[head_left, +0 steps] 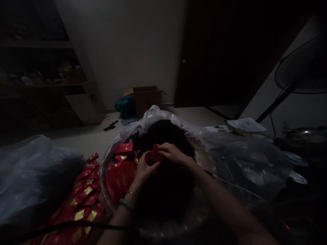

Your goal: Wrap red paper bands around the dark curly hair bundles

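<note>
Left hand [145, 168] and right hand [175, 154] pinch a red packet [154, 153] above a dark heap [165, 131]. Red pouches [121, 177] lie at the heap's nine o'clock.

The pale, smooth floor [92, 143] carries, at upper centre, an open brown cardboard box [148, 100] just beside a dark teal bundle [125, 107]. Left of centre lies a crumpled black strip [111, 126]. What supports the shiny red-and-gold packets [85, 194], lower left, is unclear.
</note>
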### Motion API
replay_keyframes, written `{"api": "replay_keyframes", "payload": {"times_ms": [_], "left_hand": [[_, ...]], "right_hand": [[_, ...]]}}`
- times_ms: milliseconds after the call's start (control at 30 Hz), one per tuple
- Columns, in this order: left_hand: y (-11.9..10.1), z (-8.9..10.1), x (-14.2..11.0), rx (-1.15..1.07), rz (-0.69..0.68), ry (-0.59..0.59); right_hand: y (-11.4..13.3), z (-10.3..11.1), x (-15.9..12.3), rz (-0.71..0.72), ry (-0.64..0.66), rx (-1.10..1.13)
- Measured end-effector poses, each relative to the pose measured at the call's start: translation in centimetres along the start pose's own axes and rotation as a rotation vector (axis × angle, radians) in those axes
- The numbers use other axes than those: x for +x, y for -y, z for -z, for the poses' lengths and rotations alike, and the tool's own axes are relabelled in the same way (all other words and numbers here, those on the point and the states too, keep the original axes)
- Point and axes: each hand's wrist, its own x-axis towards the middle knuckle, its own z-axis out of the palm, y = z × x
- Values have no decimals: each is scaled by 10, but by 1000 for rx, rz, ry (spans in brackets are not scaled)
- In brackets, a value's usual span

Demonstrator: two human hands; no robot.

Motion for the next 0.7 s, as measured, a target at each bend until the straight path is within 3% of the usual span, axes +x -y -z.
{"api": "replay_keyframes", "payload": {"times_ms": [67,133,267,367,467,567,700], "left_hand": [[-1,1,1,-197,120,181],[-1,2,1,-288,211,283],[-5,0,-2,-259,230,274],[-11,0,-5,-220,214,272],[-16,0,-5,-348,254,317],[-14,0,-4,-509,342,279],[-6,-2,-1,-592,386,199]], "right_hand": [[-6,10,-1,-27,12,126],[-10,19,-2,-74,53,242],[-13,24,-2,-186,91,333],[-14,23,1,-187,98,317],[-13,23,4,-148,141,300],[-8,23,4,-93,190,279],[-2,18,2,-62,38,301]]}}
